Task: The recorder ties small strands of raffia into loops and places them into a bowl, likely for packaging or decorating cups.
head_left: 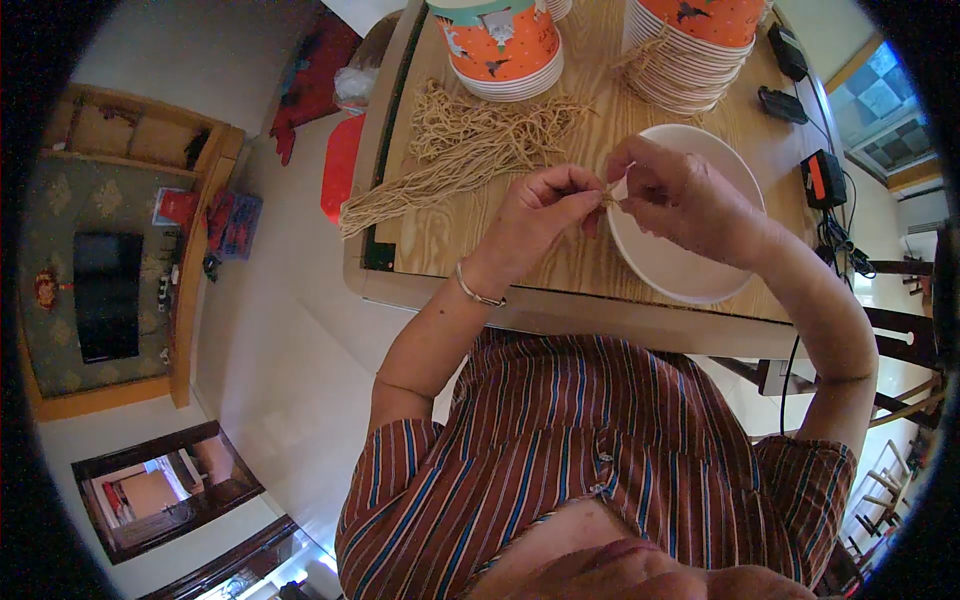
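Both hands meet over the near side of the wooden table. My left hand (540,215), with a bangle at its wrist, pinches a short bit of tan cord (608,196) between thumb and finger. The fingers of my right hand (690,205) close on the same bit from the other side, where a small whitish scrap shows. Beneath my right hand stands a round white bowl (690,282), partly covered by the hand and wrist. Just beyond my left hand lies a loose bundle of tan cords (470,150), tangled at its far end and straighter toward the left table edge.
Orange patterned paper buckets (505,55) stand nested at the back, with a taller stack (690,60) to the right. Black adapters (783,104), an orange-and-black box (822,180) and cables line the right edge of the table (560,275). A red stool (343,170) stands left.
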Available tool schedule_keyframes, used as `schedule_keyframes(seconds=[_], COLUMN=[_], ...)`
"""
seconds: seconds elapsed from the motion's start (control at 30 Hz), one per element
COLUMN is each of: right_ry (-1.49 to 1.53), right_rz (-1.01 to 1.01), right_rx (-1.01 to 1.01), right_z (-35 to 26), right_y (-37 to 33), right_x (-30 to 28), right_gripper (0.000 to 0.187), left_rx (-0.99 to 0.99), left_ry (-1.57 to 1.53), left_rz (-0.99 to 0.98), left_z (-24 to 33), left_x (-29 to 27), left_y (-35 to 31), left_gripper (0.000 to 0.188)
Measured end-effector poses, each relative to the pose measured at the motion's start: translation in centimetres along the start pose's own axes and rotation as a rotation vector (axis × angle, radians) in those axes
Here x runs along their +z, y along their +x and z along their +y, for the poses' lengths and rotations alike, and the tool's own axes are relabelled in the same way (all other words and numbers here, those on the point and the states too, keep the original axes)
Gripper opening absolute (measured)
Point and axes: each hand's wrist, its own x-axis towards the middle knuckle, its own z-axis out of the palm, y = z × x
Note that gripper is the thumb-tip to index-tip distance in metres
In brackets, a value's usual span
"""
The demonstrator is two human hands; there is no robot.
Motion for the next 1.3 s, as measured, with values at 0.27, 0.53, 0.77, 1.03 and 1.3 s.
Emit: schedule_keyframes(seconds=[0.27,0.53,0.77,1.03,1.3], right_ry=[-0.365,-0.590,-0.441,-0.242,-0.196], right_rz=[0.167,0.140,0.184,0.108,0.093], right_rx=[-0.361,-0.287,-0.269,-0.110,-0.056], right_z=[-0.6,-0.7,-0.8,-1.8,-1.1], right_y=[-0.4,-0.4,0.0,0.4,0.5], right_x=[0.7,0.3,0.4,-0.2,-0.2], right_gripper=[0.026,0.015,0.012,0.012,0.010], left_rx=[0.002,0.013,0.008,-0.013,0.008], left_ry=[0.018,0.082,0.079,0.096,0.200], left_rz=[-0.025,-0.021,-0.008,-0.038,-0.020], left_z=[0.2,0.3,-0.1,0.2,-0.2], left_x=[0.0,-0.1,-0.3,-0.1,0.1], left_y=[0.1,0.1,0.3,-0.2,-0.3], left_gripper=[0.011,0.010,0.010,0.014,0.012])
